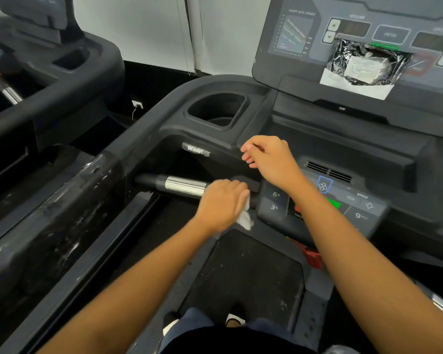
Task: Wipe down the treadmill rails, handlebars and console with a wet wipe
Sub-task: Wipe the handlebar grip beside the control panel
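Treadmill (143, 129) console (292, 34) rose at the far right edge, its handlebar (184, 186) below. Our left grip (223, 203) curled round that bar, pinching the wet wipe (244, 219) against it; our right grip (271, 159) hung loosely curled, holding nothing. We judged the wipe's dangling tail might slip free, or knuckles nudge the speed keys (363, 208).

Left hand (221, 200) grips wet wipe (245, 218) on handlebar (184, 185) (right hand (269, 159) hovers).

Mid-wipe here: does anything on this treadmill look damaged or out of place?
Yes. A crinkled black plastic packet with white paper rests against the console, covering some buttons. The left side rail is scuffed, its black surface streaked with white marks. The left hand grips the wipe at the handlebar.
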A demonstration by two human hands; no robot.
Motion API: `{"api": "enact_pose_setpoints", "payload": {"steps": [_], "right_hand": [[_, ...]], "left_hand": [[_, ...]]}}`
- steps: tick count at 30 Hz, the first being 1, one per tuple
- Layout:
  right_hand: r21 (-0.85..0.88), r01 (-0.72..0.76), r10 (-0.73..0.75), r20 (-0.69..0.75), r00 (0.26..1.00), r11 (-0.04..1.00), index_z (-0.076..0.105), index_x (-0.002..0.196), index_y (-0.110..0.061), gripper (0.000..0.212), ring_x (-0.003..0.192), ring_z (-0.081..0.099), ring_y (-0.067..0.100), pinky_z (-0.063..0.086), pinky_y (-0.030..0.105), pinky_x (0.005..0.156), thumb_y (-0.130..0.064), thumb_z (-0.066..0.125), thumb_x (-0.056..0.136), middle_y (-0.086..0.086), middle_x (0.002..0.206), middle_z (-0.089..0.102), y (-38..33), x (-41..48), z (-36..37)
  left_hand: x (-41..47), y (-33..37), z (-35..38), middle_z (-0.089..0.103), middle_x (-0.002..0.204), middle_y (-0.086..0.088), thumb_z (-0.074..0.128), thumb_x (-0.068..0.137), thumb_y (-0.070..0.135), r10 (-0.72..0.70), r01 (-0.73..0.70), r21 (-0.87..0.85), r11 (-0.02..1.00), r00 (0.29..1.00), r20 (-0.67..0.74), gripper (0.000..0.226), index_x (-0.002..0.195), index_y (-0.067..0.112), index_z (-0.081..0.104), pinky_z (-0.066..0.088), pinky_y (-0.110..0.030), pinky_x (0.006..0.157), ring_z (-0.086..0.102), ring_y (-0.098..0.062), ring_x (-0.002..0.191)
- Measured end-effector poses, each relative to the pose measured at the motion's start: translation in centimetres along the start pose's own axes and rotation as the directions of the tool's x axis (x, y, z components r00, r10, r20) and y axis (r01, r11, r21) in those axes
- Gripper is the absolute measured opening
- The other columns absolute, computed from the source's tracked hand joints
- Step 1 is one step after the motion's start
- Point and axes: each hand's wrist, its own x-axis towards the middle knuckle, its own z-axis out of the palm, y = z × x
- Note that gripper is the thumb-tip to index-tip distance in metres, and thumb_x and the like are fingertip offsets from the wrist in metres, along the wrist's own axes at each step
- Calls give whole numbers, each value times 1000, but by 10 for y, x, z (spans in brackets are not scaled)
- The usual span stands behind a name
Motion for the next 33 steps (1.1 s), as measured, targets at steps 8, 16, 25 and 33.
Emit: {"api": "enact_pose_setpoints", "payload": {"steps": [8, 16, 25, 33], "right_hand": [[56, 32, -30, -42, 999, 998, 71, 92, -8, 24, 80, 68, 16, 59, 30, 76, -11, 48, 95, 2, 79, 70, 2, -7, -3], [67, 50, -46, -59, 997, 997, 71, 93, -8, 23, 80, 67, 17, 59, 28, 73, -10, 48, 96, 4, 81, 69, 7, -6, 0], [-623, 131, -243, -97, 965, 771, 68, 95, -15, 24, 99, 55, 24, 38, 37, 89, -20, 44, 96, -1, 101, 66, 29, -14, -11], [-718, 70, -207, -105, 973, 692, 72, 100, -16, 30, 94, 58, 24, 37, 39, 87, -24, 42, 97, 1, 108, 62, 33, -14, -4]], "left_hand": [[38, 5, -18, 68, 89, -12, 26, 102, 34, -310, 292, 106, 950, 907, 286, 49, 80, 9, 63, 36, -33, 64, 62, -35, 82], [-25, 8, 39, 60, 120, -10, 45, 97, 26, 83, -89, -12, 996, 968, -237, 37, 125, 5, 56, 38, -39, 104, 51, -25, 113], [-8, -6, 14, 64, 89, -4, 31, 100, 39, 124, -112, 97, 989, 985, -120, 42, 99, 12, 63, 42, -34, 72, 58, -22, 79], [8, 34, -3, 59, 66, 0, 31, 99, 25, -179, 180, 72, 981, 984, -25, 39, 78, 14, 61, 40, -33, 59, 57, -20, 62]]}}
